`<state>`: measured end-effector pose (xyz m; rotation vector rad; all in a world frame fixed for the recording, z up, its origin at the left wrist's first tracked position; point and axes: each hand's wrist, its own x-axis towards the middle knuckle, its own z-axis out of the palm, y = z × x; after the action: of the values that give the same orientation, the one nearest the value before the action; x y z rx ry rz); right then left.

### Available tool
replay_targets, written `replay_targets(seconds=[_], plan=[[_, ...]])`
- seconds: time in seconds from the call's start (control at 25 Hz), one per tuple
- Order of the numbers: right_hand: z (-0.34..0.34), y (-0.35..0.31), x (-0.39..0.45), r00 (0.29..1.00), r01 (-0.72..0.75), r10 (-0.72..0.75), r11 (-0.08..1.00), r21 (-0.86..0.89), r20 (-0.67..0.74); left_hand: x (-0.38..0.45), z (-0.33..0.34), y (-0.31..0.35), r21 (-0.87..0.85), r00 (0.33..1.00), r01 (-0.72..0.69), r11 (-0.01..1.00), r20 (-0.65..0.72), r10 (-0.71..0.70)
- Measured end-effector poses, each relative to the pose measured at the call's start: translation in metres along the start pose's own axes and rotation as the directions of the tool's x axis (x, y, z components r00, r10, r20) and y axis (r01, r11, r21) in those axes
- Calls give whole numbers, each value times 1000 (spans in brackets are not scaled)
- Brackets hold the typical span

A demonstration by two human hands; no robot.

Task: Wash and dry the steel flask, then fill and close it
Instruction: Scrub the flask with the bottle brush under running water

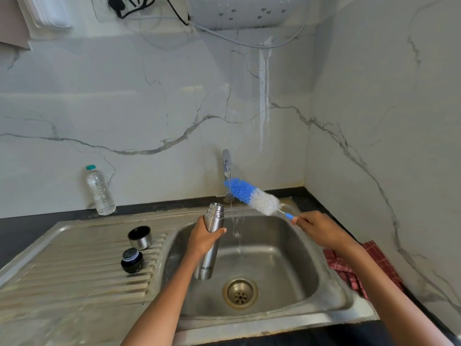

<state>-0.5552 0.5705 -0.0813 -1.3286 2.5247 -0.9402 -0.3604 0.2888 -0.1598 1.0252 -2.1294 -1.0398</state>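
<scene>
Gripping the steel flask around its upper body, the left hand holds it upright and uncapped over the sink. A bottle brush is pinched by its handle in the right hand, its blue tip seemingly touching the tap's running water. The cup lid and stopper are set on the drainboard.
</scene>
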Motion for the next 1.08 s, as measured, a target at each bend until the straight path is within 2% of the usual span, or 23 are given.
replay_targets(seconds=[0.2, 0.4, 0.6, 0.72, 0.84, 0.96, 1.08], plan=[[-15, 17, -29, 994, -107, 99, 961, 255, 42, 16, 17, 16, 20, 999, -23, 1000, 49, 22], [-20, 25, -39, 991, -133, 132, 952, 275, 25, 26, 31, 26, 24, 997, -45, 999, 68, 44], [-16, 24, -40, 988, -156, 153, 972, 173, 26, 27, 36, 32, -31, 996, -57, 998, 66, 59], [-16, 21, -38, 993, -116, 119, 987, 107, -19, 28, 30, 33, -35, 997, -66, 997, 46, 68], [-19, 19, -44, 998, -32, 25, 993, -113, -63, 28, 21, 28, -35, 997, -71, 997, 31, 72], [-24, 11, -49, 990, 61, -105, 918, -392, -91, 25, 8, 20, -59, 998, -62, 996, 5, 62], [-33, -2, -42, 989, 104, -142, 858, -503, -38, 19, -5, 8, -60, 995, -90, 994, 32, 92]])
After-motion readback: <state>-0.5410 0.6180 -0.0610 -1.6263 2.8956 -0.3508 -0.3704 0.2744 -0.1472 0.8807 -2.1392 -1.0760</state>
